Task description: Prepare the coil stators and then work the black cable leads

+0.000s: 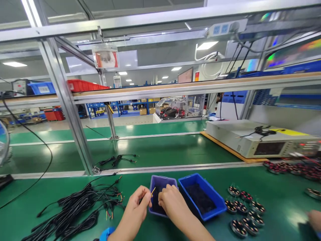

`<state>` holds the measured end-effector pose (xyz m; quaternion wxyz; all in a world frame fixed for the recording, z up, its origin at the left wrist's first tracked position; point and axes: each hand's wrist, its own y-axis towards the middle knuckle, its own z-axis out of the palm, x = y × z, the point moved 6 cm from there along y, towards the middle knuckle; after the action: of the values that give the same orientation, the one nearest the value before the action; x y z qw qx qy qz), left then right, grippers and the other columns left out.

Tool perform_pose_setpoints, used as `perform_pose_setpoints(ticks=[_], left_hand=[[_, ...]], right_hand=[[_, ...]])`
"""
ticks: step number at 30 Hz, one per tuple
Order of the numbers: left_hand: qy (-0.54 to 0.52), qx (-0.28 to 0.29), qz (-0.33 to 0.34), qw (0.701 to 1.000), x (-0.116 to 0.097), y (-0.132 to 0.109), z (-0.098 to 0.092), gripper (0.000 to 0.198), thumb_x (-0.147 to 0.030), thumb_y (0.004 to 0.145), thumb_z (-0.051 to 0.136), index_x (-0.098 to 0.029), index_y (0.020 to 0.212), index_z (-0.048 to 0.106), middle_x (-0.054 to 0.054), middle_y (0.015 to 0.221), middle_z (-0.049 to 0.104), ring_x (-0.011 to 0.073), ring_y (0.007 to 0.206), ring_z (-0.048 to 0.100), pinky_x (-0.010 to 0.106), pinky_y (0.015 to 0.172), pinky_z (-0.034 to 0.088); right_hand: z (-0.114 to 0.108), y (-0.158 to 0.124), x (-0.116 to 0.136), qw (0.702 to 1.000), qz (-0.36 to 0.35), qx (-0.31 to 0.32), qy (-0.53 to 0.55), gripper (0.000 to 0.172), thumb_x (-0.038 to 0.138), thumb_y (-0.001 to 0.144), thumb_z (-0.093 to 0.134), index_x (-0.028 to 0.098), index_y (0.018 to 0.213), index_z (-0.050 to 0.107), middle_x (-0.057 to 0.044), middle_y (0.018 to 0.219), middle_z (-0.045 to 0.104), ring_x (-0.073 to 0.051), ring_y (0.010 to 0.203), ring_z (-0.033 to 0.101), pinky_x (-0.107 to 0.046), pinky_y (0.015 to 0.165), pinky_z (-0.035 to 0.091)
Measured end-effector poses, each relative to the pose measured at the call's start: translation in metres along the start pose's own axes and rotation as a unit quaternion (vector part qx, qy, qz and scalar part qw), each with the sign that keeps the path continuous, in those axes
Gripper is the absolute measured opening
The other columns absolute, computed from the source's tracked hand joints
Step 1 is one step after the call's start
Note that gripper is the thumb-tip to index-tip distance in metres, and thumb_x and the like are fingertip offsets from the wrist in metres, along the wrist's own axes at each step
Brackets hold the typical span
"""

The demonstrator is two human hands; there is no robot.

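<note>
My left hand point(138, 205) is closed in a pinch on thin wires; a yellow wire end point(153, 190) sticks out past the fingertips. My right hand point(171, 199) reaches over the purple bin point(163, 178), its fingers curled down; whatever they hold, if anything, is hidden. The bin looks dark inside, and its small contents cannot be made out. Just right of it stands a blue bin point(214, 214) with dark contents. A heap of black cables point(75, 204) with bare coloured wire ends lies left of my left hand.
Several round motor-like parts with copper coils point(242, 207) lie on the green table at right, with more by the grey bench instrument point(250, 137). Another person's hand point(315, 219) shows at the right edge. A metal post point(67, 107) rises left; a shelf point(160, 92) crosses above.
</note>
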<state>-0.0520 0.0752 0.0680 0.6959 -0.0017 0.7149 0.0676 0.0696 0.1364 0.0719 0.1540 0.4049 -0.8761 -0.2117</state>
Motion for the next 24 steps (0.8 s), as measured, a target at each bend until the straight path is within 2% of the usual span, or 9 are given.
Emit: perform_pose_setpoints(ticks=[3, 7, 9, 12, 15, 18, 20, 24], left_hand=[[-0.022, 0.044, -0.029, 0.998, -0.004, 0.017, 0.019, 0.056, -0.075, 0.08, 0.061, -0.021, 0.077, 0.049, -0.01, 0.047, 0.043, 0.0041, 0.033, 0.028, 0.018, 0.036, 0.017], [-0.064, 0.081, -0.053, 0.993, 0.02, 0.031, 0.031, 0.059, -0.077, 0.074, 0.067, -0.02, 0.079, 0.052, -0.007, 0.047, 0.051, 0.0071, 0.034, 0.039, 0.016, 0.034, 0.022], [-0.076, 0.084, -0.066, 0.991, 0.035, 0.034, 0.032, 0.061, -0.079, 0.071, 0.068, -0.021, 0.078, 0.05, -0.007, 0.046, 0.052, 0.006, 0.032, 0.035, 0.016, 0.032, 0.018], [-0.094, 0.073, -0.085, 0.989, 0.046, 0.034, 0.031, 0.063, -0.082, 0.068, 0.066, -0.023, 0.077, 0.046, -0.013, 0.04, 0.041, 0.0037, 0.028, 0.02, 0.017, 0.032, 0.009], [-0.113, 0.074, -0.088, 0.987, 0.04, 0.03, 0.031, 0.061, -0.079, 0.069, 0.068, -0.023, 0.077, 0.046, -0.015, 0.04, 0.033, 0.0037, 0.032, 0.017, 0.017, 0.034, 0.01], [-0.113, 0.084, -0.096, 0.985, 0.029, 0.026, 0.032, 0.053, -0.071, 0.076, 0.069, -0.023, 0.076, 0.046, -0.014, 0.042, 0.033, 0.0041, 0.036, 0.018, 0.018, 0.037, 0.012], [-0.107, 0.089, -0.099, 0.985, 0.024, 0.024, 0.032, 0.048, -0.065, 0.079, 0.069, -0.022, 0.075, 0.047, -0.014, 0.044, 0.033, 0.0044, 0.037, 0.019, 0.018, 0.038, 0.014], [-0.084, 0.103, -0.094, 0.987, 0.022, 0.023, 0.031, 0.04, -0.055, 0.082, 0.07, -0.021, 0.075, 0.051, -0.012, 0.051, 0.034, 0.005, 0.041, 0.023, 0.018, 0.041, 0.019]], right_hand=[[-0.009, -0.007, -0.005, 0.999, 0.029, -0.016, -0.001, 0.026, -0.001, 0.078, 0.069, 0.022, 0.066, 0.063, -0.001, 0.066, 0.066, -0.022, 0.07, 0.061, -0.032, 0.066, 0.044], [-0.018, -0.016, -0.005, 0.998, 0.047, -0.03, 0.012, 0.025, -0.002, 0.087, 0.057, 0.022, 0.08, 0.062, -0.002, 0.081, 0.066, -0.021, 0.078, 0.061, -0.031, 0.072, 0.05], [-0.019, -0.019, -0.002, 0.998, 0.046, -0.03, 0.037, 0.025, -0.001, 0.09, 0.053, 0.022, 0.085, 0.06, -0.002, 0.087, 0.066, -0.02, 0.082, 0.062, -0.03, 0.072, 0.051], [-0.022, -0.024, -0.001, 0.989, 0.051, -0.049, 0.127, 0.025, 0.003, 0.097, 0.045, 0.023, 0.089, 0.056, -0.002, 0.089, 0.065, -0.019, 0.083, 0.062, -0.029, 0.072, 0.052], [-0.029, -0.028, -0.006, 0.973, 0.071, -0.079, 0.205, 0.025, 0.015, 0.105, 0.037, 0.024, 0.088, 0.052, -0.001, 0.084, 0.063, -0.018, 0.078, 0.061, -0.028, 0.069, 0.051], [-0.04, -0.03, -0.013, 0.966, 0.082, -0.133, 0.204, 0.03, 0.027, 0.11, 0.033, 0.025, 0.086, 0.051, 0.0, 0.078, 0.061, -0.018, 0.071, 0.059, -0.028, 0.065, 0.049], [-0.047, -0.03, -0.015, 0.967, 0.081, -0.157, 0.185, 0.032, 0.029, 0.11, 0.033, 0.025, 0.085, 0.052, 0.0, 0.076, 0.061, -0.018, 0.069, 0.057, -0.029, 0.064, 0.049], [-0.052, -0.029, -0.014, 0.968, 0.073, -0.153, 0.184, 0.031, 0.028, 0.109, 0.034, 0.024, 0.085, 0.054, -0.001, 0.076, 0.061, -0.019, 0.071, 0.057, -0.03, 0.064, 0.048]])
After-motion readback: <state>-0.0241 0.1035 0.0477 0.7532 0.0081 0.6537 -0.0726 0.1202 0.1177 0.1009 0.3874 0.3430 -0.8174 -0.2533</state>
